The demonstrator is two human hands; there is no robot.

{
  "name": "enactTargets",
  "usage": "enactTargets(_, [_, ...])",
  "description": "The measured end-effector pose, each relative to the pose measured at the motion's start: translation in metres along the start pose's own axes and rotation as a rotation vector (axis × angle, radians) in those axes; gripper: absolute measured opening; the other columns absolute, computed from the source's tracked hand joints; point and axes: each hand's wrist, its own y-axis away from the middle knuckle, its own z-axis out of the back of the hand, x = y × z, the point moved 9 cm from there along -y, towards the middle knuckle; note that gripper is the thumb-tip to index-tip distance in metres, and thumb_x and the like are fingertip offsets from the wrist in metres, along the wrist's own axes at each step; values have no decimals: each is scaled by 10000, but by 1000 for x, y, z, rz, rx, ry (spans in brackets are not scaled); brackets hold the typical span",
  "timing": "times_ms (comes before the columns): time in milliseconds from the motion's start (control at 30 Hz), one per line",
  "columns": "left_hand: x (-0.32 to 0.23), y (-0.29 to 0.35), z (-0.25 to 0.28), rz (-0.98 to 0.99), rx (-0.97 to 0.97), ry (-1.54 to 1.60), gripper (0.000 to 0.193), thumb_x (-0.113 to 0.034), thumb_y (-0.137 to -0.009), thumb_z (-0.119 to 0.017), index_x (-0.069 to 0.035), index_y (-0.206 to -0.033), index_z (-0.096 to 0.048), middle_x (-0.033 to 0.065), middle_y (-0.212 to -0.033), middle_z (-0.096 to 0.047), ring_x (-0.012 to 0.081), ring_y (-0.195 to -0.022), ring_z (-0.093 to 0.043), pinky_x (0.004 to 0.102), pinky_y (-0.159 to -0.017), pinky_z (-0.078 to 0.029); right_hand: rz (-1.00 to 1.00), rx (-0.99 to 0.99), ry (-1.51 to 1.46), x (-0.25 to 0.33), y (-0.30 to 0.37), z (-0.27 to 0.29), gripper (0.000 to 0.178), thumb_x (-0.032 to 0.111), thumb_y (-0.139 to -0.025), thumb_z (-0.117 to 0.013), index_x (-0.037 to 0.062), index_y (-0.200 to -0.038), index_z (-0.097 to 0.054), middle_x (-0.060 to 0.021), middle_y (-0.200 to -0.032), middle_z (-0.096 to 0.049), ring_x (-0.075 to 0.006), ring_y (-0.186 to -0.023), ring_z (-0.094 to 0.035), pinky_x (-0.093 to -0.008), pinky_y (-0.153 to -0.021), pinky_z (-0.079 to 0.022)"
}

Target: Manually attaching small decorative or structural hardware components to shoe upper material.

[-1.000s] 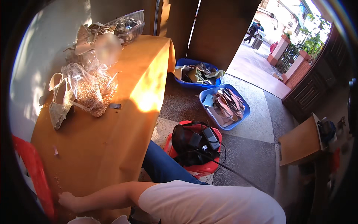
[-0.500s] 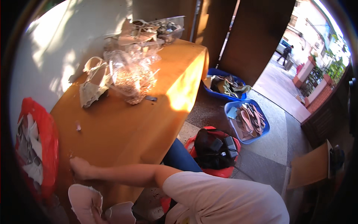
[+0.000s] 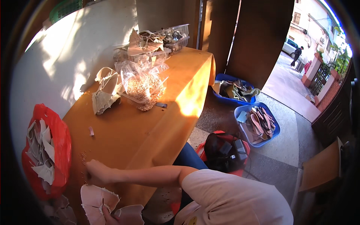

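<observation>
An orange-brown worktop (image 3: 127, 146) is carrying clear plastic boxes (image 3: 180, 44), a beige piece (image 3: 105, 100) and a clear bag (image 3: 130, 73) with golden bits (image 3: 150, 92); a dark strip (image 3: 161, 105), pink scrap (image 3: 91, 131) and loose grains (image 3: 83, 156) are lying there too.

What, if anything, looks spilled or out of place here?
Small loose bits lie scattered on the orange tabletop by the right hand, apart from the clear bag of bead-like bits, so they look spilled, though possibly placed deliberately. A lone pink scrap also lies nearby.
</observation>
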Motion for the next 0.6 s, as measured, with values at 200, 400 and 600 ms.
enactTargets(200, [3,3,-19,-4,41,-75,258,-237,-911,-647,-17,-1039,-689,-8,-842,-607,68,-574,-414,222,-490,-331,109,88,182,25,61,1,62,95,-618,-676,49,-658,-687,-176,-656,-643,-381,-648,-649,-435,-589,-526])
enactTargets(400, [11,9,-41,76,77,-63,373,-290,-923,-648,32,-1112,-629,100,-1057,-601,193,-920,-571,329,-768,-486,158,90,277,20,74,19,55,110,-666,-648,64,-673,-677,-165,-666,-639,-387,-667,-640,-449,-607,-522])
enactTargets(600, [34,-9,-25,154,25,113,296,-310,-845,-725,-109,-1059,-688,-13,-946,-636,78,-774,-532,246,-643,-395,282,77,-160,29,79,35,65,50,-687,-710,58,-751,-703,-106,-766,-679,-274,-716,-673,-362,-651,-526])
